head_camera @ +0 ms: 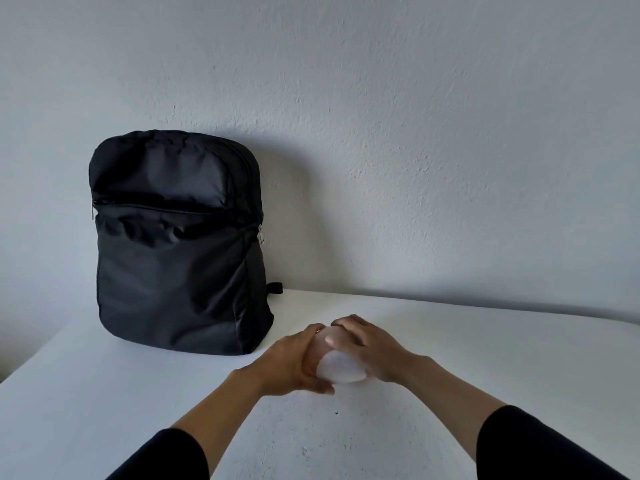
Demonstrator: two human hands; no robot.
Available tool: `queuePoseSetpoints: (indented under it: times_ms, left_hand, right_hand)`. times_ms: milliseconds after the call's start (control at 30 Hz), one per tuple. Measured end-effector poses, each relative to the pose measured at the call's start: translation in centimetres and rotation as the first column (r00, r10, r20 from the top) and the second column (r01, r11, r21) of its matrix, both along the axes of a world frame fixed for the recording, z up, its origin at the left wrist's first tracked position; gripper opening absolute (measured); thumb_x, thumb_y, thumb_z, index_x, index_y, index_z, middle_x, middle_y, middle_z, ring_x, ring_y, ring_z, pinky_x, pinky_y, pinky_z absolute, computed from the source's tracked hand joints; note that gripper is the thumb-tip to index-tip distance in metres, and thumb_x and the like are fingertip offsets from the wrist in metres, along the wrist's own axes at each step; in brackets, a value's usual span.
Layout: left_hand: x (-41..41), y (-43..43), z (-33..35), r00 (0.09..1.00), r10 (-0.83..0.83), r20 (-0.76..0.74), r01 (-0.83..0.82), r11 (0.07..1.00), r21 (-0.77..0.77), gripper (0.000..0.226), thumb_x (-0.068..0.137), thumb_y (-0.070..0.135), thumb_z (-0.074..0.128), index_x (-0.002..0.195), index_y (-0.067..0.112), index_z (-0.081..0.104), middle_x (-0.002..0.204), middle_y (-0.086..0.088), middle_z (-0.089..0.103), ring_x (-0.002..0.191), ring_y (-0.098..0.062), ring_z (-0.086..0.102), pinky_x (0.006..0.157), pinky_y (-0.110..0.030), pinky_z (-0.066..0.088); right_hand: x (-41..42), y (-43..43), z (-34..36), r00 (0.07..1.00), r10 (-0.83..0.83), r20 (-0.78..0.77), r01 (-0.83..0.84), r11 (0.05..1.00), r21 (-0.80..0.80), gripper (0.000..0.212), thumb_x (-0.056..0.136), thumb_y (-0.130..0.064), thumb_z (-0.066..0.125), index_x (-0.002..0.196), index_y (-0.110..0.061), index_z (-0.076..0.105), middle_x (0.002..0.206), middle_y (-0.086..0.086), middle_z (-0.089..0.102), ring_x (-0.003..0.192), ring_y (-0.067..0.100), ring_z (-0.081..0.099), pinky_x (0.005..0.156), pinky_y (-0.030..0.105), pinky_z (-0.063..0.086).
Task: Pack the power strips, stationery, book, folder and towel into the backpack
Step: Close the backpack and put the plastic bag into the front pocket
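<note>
A black backpack [176, 244] stands upright on the white table [485, 341], leaning against the wall at the left. Its zippers look closed. In front of it, near the table's middle, my left hand [294, 362] and my right hand [367, 348] cup a small white rounded object [341, 367] between them. Fingers of both hands curl around it. I cannot tell what the object is. Most of it is hidden by my hands. No power strips, stationery, book, folder or towel show in view.
A plain grey-white wall [415, 133] rises directly behind the table. The table's left edge [31, 362] runs diagonally at the lower left. A small dark speck [336, 413] lies on the table near my forearms.
</note>
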State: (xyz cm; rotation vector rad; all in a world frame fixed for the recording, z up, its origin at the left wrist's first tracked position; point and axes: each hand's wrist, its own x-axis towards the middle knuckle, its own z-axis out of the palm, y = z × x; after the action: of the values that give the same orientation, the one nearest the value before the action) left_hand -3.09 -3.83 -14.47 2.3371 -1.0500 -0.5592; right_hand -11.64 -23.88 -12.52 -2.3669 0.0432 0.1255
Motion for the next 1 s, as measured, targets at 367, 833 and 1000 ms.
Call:
queuePoseSetpoints:
  times_ms: [367,833,1000]
  left_hand:
    - [0.0,0.2,0.1,0.997,0.01,-0.073,-0.019,0.992,-0.124,0.103,0.065,0.04,0.096,0.139,0.05,0.025,0.139,0.013,0.047,0.119,-0.017,0.058,0.095,-0.025,0.055]
    - [0.8,3.6,8.7,0.952,0.304,-0.031,-0.272,0.798,-0.537,0.097,0.05,0.058,0.097,0.134,0.036,0.052,0.122,0.016,0.06,0.108,-0.005,0.062,0.089,-0.026,0.056]
    - [1.3,6.1,15.3,0.939,0.34,-0.039,-0.254,0.616,-0.746,0.063,0.067,0.041,0.095,0.116,0.029,0.059,0.101,0.004,0.069,0.091,-0.016,0.07,0.067,-0.027,0.06]
  right_hand:
    - [0.2,0.2,-0.5,0.998,0.038,0.056,-0.038,0.999,0.008,0.066,0.077,-0.069,0.072,0.13,-0.04,0.047,0.123,-0.011,0.052,0.11,0.011,0.056,0.093,0.032,0.056]
    - [1.7,2.2,7.3,0.936,-0.211,0.282,0.109,0.935,0.339,0.069,0.065,-0.06,0.081,0.125,-0.034,0.06,0.12,-0.012,0.067,0.111,0.009,0.065,0.088,0.028,0.057]
    - [2.6,6.3,14.2,0.87,-0.231,0.435,0.02,0.899,0.437,0.04,0.083,-0.03,0.085,0.118,-0.032,0.065,0.112,-0.018,0.068,0.106,0.001,0.064,0.079,0.013,0.051]
